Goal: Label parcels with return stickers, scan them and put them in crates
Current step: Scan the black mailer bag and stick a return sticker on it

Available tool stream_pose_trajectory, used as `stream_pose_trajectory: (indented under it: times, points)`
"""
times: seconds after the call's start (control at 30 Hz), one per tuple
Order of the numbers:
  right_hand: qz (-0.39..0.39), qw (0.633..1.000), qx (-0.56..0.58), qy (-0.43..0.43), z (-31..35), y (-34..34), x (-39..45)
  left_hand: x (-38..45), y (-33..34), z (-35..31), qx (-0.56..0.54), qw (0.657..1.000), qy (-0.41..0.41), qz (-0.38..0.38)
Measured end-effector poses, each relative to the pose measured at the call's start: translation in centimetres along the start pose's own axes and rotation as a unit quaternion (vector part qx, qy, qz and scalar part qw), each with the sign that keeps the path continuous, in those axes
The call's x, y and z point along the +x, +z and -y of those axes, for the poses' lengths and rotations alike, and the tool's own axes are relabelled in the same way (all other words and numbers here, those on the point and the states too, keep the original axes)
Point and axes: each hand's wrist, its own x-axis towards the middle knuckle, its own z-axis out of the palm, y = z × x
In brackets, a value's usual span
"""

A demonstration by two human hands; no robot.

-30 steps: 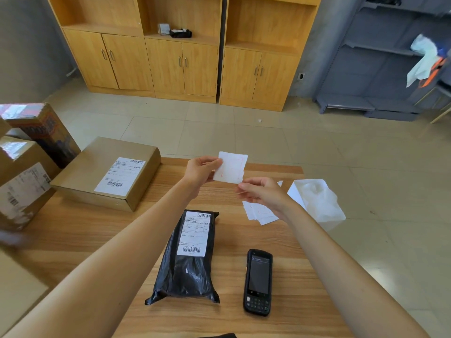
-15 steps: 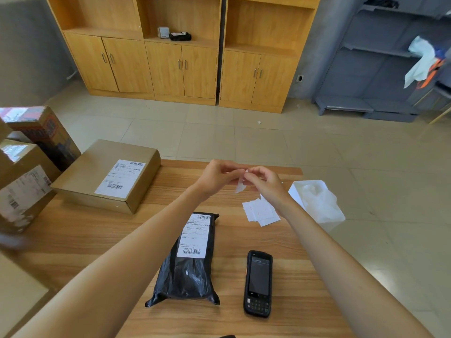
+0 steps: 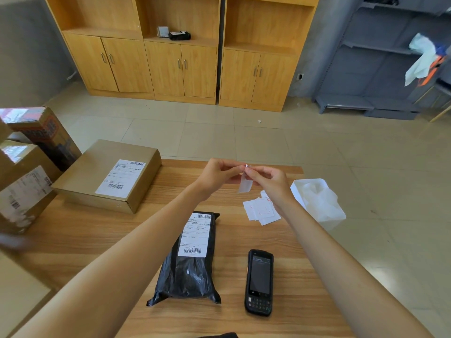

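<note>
The return sticker (image 3: 244, 185) hangs above the table (image 3: 102, 240), pinched at its top corner by left hand (image 3: 218, 173) and right hand (image 3: 267, 179). Previously held flat, it now undergoes peeling; the black parcel (image 3: 190, 259) awaits labelling.

I work at a wooden table (image 3: 73, 242); beyond its far edge lies a pale tiled floor (image 3: 244, 137); against the grey wall (image 3: 26, 47) I see wooden cabinets (image 3: 180, 67) with closed doors below and open shelves above; on one shelf sit a small grey box (image 3: 162, 31) and, just beside it, a black object (image 3: 179, 35) I cannot make out; to my right stands a grey metal rack (image 3: 380, 69), with white and orange cloth (image 3: 424, 61) hanging at its right side.
</note>
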Motion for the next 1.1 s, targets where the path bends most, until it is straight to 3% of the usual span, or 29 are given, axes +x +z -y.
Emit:
stream_pose_trajectory:
  times: [1.1]
  points:
    - [-0.008,0.999,0.041,0.031,0.27,0.0,0.23,-0.1,-0.06,-0.44,0.033,0.999,-0.008,0.009]
